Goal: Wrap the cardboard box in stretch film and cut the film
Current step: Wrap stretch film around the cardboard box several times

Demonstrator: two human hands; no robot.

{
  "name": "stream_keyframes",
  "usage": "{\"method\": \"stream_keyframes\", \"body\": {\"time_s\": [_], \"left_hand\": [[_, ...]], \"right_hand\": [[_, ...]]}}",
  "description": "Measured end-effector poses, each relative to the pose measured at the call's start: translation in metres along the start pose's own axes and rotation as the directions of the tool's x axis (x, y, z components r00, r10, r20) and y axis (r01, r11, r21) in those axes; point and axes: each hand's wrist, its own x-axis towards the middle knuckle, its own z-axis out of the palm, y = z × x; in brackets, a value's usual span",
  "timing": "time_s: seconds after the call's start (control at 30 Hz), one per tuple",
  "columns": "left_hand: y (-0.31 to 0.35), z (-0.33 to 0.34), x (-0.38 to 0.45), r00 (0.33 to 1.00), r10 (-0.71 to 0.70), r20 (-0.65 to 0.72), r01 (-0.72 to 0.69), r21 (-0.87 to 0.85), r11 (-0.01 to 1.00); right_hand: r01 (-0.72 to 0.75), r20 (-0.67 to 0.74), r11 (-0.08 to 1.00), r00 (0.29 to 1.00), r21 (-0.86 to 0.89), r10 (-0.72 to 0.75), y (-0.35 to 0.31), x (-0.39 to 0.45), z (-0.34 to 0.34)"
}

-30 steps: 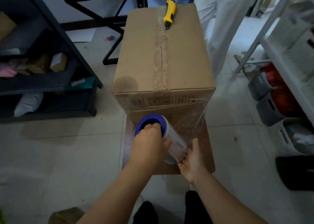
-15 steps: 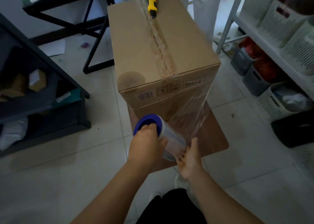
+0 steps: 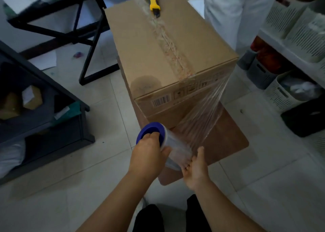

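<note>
Now both hands are gripping the roll [image 3: 173, 148]: left hand [image 3: 147, 157] at nine o'clock, right hand [image 3: 196, 168] at three; keeping film [image 3: 207, 112] taut round the box [image 3: 163, 52] seems wise.

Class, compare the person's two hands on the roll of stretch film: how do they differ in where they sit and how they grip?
The left hand grips the stretch film roll at its blue-capped upper end, with a fingertip hooked into the core; the right hand holds the lower end. The left hand shows its back, fingers curled round the roll; the right hand's thumb points up beside the stretched film, its fingers hidden under the roll. Both hold the same roll in front of the cardboard box.
</note>
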Motion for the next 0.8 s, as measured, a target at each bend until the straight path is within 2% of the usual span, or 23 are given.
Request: {"method": "stream_keyframes", "body": {"time_s": [0.33,0.57,0.8], "left_hand": [[-0.073,-0.018,0.021,0.952,0.289,0.098,-0.295,0.043,0.955],[-0.102,-0.023,0.036,0.904,0.401,0.147,-0.411,0.041,0.911],[-0.121,-0.016,0.052,0.876,0.438,0.2,-0.454,0.038,0.89]], "right_hand": [[0.165,-0.117,0.955,0.983,0.246,-0.139,0.073,0.006,0.059],[0.299,-0.231,0.903,0.944,0.309,-0.234,0.1,0.022,0.083],[0.349,-0.297,0.874,0.921,0.338,-0.253,0.119,0.046,0.092]]}}
